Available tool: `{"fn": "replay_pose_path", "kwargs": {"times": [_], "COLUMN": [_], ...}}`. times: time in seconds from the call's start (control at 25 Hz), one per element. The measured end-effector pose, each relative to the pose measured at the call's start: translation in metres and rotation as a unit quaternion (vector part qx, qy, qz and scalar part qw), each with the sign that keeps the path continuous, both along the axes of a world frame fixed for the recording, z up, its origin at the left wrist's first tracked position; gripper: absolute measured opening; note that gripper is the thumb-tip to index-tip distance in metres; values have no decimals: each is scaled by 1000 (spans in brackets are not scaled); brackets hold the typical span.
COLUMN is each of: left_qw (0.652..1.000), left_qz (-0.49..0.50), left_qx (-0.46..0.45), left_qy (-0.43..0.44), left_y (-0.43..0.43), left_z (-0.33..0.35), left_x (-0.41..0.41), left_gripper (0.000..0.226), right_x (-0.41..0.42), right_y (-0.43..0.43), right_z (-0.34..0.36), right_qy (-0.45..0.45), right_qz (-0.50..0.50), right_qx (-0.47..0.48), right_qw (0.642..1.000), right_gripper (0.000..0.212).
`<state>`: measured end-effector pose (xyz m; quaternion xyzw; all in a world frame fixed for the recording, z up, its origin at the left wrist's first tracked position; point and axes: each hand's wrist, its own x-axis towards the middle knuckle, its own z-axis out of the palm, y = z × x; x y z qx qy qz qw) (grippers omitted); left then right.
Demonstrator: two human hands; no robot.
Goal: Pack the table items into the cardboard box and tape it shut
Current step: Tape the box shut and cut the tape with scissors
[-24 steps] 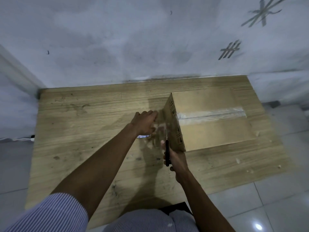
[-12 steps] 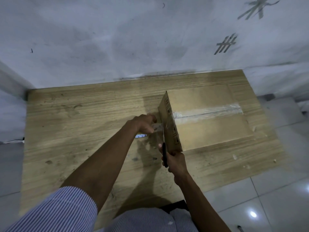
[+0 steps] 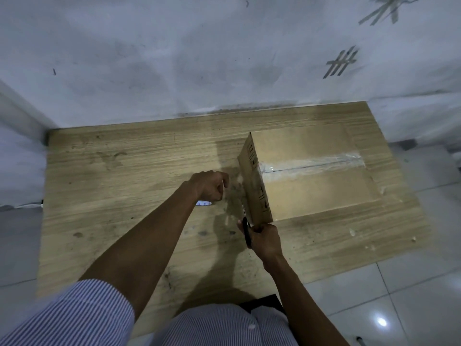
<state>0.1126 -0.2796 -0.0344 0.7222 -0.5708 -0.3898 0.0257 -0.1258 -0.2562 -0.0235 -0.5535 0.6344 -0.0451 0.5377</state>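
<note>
Gripping black scissors [image 3: 247, 231] with my right hand [image 3: 266, 242], fingers clamped on the handles, blades by the left face of the cardboard box [image 3: 311, 196]. It's shut, sitting on the bench [image 3: 124, 196], right side, clear tape [image 3: 311, 166] along its seam. My left hand [image 3: 209, 186] has its fingers curled, pinching the loose tape end.

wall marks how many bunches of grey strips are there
2. One hash-shaped bunch is on the wall above the box. One star-shaped bunch is at the picture's top right, partly cut off. More may lie outside the view.
</note>
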Motion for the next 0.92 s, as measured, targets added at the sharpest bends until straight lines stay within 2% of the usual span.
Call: {"fn": "replay_pose_path", "kwargs": {"times": [0.12, 0.2, 0.32, 0.52, 0.64, 0.76, 0.92], "left_qw": [999, 994, 966, 945, 940, 939, 936], "left_qz": [15, 52, 126, 74, 55, 36, 15], "left_qx": [0, -17, -59, -70, -33, -20, -13], "left_qy": [34, 98, 216, 310, 336, 341, 351], "left_y": [10, 19, 33, 48, 47, 42, 34], "left_z": [-1, -3, -3, -1, 5, 6, 8], "left_x": [0, -4, -20, -57, -92, -129, -186], "left_gripper": [27, 23, 17, 6, 9, 7, 17], "right_x": [-16, -34, -65, -125, -172, -222, -274], "right_y": [0, 2, 5, 8, 9, 7, -17], "right_z": [-5, -8, -13, -8, -1, -1, -6], "right_qy": [5, 21, 67, 94, 122, 166, 182], "right_qz": [36, 76, 131, 190, 162, 101, 2], "right_qx": [-19, -49, -104, -140, -148, -143, -137], "right_qw": [999, 996, 984, 967, 968, 971, 974], "right_gripper": [56, 56, 50, 42, 44, 43, 40]}}
